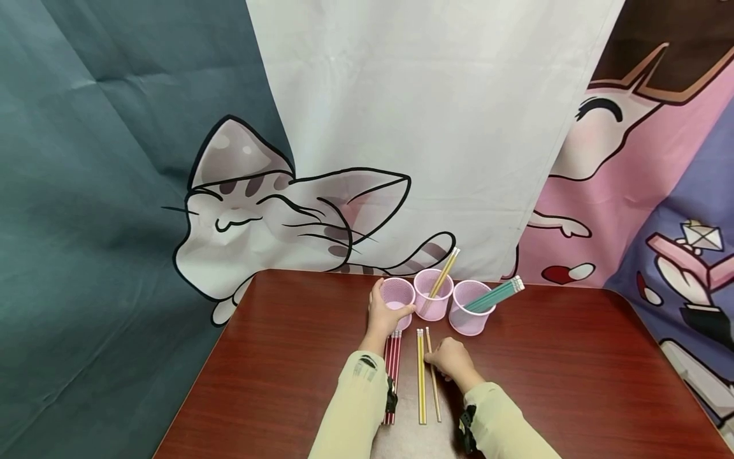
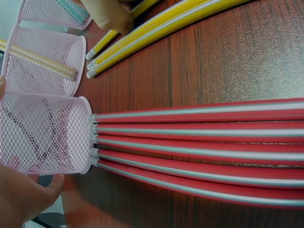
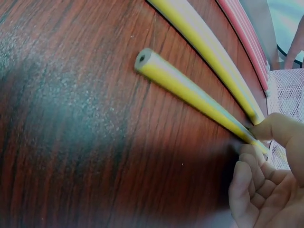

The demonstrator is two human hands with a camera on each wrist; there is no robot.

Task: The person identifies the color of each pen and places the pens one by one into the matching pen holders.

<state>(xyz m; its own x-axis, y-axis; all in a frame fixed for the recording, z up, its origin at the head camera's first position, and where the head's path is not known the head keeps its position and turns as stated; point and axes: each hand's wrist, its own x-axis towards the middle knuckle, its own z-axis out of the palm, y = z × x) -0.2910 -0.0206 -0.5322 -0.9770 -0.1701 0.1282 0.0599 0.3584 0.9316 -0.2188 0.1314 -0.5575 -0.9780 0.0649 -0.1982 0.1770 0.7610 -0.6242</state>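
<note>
My left hand point(image 1: 383, 317) grips the leftmost pink mesh cup point(image 1: 399, 291), its thumb along the near side and fingers round the left. With thumb and fingertips, my right hand point(image 1: 453, 360) pinches a yellow pencil point(image 3: 190, 99) near its eraser end; the unsharpened end points toward me. Left of it, a pair of yellow pencils point(image 1: 422, 382) lies side by side on the table. Several red pencils with silver stripes point(image 2: 199, 137) lie in a row, eraser ends right at the left cup's base. The middle mesh cup point(image 1: 430, 310) holds yellow pencils point(image 1: 445, 275).
A third pink mesh cup point(image 1: 467, 324) at the right holds several green pencils point(image 1: 493, 298) leaning right. The cups stand near the back of the reddish-brown wooden table point(image 1: 573, 370). Behind its far edge hangs a printed cartoon cloth point(image 1: 436, 127).
</note>
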